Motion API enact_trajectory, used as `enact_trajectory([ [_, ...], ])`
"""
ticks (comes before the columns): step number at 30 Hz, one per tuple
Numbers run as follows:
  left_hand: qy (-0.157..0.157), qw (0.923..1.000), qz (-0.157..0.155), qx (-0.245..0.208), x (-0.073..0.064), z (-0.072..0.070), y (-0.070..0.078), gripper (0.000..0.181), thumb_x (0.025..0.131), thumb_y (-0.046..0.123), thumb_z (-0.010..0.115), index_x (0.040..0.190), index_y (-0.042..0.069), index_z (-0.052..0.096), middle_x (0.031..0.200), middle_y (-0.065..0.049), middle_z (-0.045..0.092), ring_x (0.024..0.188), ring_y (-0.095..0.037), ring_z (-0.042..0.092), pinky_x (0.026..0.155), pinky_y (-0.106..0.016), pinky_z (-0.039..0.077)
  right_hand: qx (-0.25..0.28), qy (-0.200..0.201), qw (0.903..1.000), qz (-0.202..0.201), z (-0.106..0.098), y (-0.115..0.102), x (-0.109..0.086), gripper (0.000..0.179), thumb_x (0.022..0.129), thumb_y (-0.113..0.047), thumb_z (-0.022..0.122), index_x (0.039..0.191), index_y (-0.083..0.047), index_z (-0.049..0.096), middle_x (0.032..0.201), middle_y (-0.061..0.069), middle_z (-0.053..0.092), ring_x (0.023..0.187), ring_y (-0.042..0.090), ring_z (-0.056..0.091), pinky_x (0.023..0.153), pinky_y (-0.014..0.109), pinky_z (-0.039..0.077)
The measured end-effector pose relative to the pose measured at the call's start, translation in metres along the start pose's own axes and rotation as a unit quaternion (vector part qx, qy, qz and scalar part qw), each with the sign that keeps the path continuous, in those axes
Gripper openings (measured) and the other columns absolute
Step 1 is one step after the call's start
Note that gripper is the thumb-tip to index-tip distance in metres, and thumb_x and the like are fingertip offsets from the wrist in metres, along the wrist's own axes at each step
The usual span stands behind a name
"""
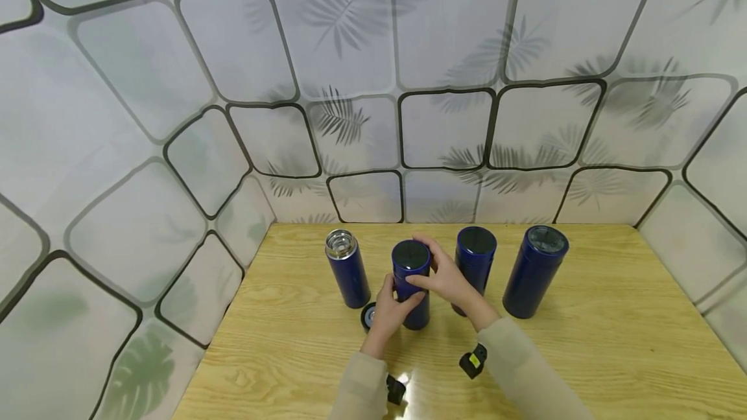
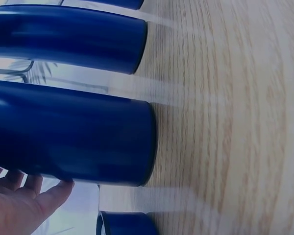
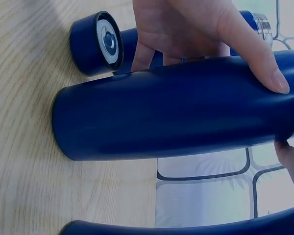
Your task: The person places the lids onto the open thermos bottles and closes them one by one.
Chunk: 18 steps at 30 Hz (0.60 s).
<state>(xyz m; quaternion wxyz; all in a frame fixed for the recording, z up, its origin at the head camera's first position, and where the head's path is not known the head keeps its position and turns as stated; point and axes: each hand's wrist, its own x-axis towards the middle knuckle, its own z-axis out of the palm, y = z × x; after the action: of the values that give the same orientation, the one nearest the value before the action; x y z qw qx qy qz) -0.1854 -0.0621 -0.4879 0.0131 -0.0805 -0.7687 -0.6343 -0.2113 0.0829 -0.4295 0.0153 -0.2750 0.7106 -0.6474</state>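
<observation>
A dark blue thermos bottle (image 1: pixel 417 317) stands upright on the wooden table, its black-topped lid (image 1: pixel 410 255) in place. My left hand (image 1: pixel 390 312) grips the bottle's body from the left, with the thumb across its front, as the right wrist view also shows. Around the lid at the top curl the fingers and thumb of my right hand (image 1: pixel 449 277). To the left is an uncapped thermos bottle (image 1: pixel 351 280) with a bare steel mouth. Its apparent loose lid (image 3: pixel 95 44) lies on its side between the two bottles, showing a pale inner face with a round centre.
Right of the held bottle stand two more lidded blue thermos bottles, a nearer one (image 1: pixel 475 255) partly behind my right hand and another (image 1: pixel 533 274) farther right. A patterned cloth wall (image 1: pixel 443 135) rises behind the wooden table (image 1: pixel 613 342) and along its sides.
</observation>
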Motion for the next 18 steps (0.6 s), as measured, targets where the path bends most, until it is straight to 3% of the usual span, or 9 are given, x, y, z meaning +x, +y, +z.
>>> enact_trajectory([
  [5, 0.003, 1.0, -0.002, 0.003, -0.002, 0.0, 0.004, 0.048, 0.078, 0.021, 0.068, 0.117, 0.003, 0.044, 0.108, -0.009, 0.053, 0.098, -0.022, 0.049, 0.078, -0.037, 0.044, -0.042, 0.062, 0.9965, 0.037, 0.006, 0.013, 0.001, 0.075, 0.071, -0.005, 0.073, 0.132, -0.001, 0.03, 0.127, 0.022, 0.037, 0.115, 0.036, 0.038, 0.095, 0.052, 0.026],
  [9, 0.004, 0.9999, -0.004, 0.009, -0.001, 0.0, 0.004, 0.045, 0.078, 0.022, 0.068, 0.113, 0.005, 0.046, 0.107, -0.007, 0.053, 0.097, -0.021, 0.049, 0.077, -0.035, 0.044, -0.073, 0.089, 0.9915, 0.061, 0.01, 0.015, 0.002, 0.081, 0.067, -0.018, 0.078, 0.132, -0.006, 0.031, 0.127, 0.018, 0.036, 0.114, 0.032, 0.039, 0.093, 0.051, 0.03],
  [14, 0.002, 1.0, 0.001, 0.009, -0.001, 0.0, 0.004, 0.047, 0.078, 0.023, 0.068, 0.115, 0.004, 0.045, 0.109, -0.009, 0.053, 0.099, -0.022, 0.049, 0.079, -0.038, 0.043, -0.028, 0.035, 0.9985, 0.031, 0.003, 0.018, 0.001, 0.079, 0.075, -0.007, 0.07, 0.137, -0.004, 0.021, 0.136, 0.022, 0.024, 0.12, 0.036, 0.032, 0.095, 0.054, 0.025],
  [18, 0.0, 0.9999, -0.006, 0.008, 0.0, 0.0, 0.004, 0.048, 0.078, 0.023, 0.068, 0.116, 0.004, 0.045, 0.108, -0.009, 0.053, 0.099, -0.022, 0.049, 0.08, -0.039, 0.043, 0.02, -0.013, 0.9997, 0.001, -0.002, 0.019, 0.002, 0.074, 0.078, 0.002, 0.064, 0.137, -0.001, 0.019, 0.135, 0.025, 0.025, 0.118, 0.04, 0.033, 0.094, 0.056, 0.025],
])
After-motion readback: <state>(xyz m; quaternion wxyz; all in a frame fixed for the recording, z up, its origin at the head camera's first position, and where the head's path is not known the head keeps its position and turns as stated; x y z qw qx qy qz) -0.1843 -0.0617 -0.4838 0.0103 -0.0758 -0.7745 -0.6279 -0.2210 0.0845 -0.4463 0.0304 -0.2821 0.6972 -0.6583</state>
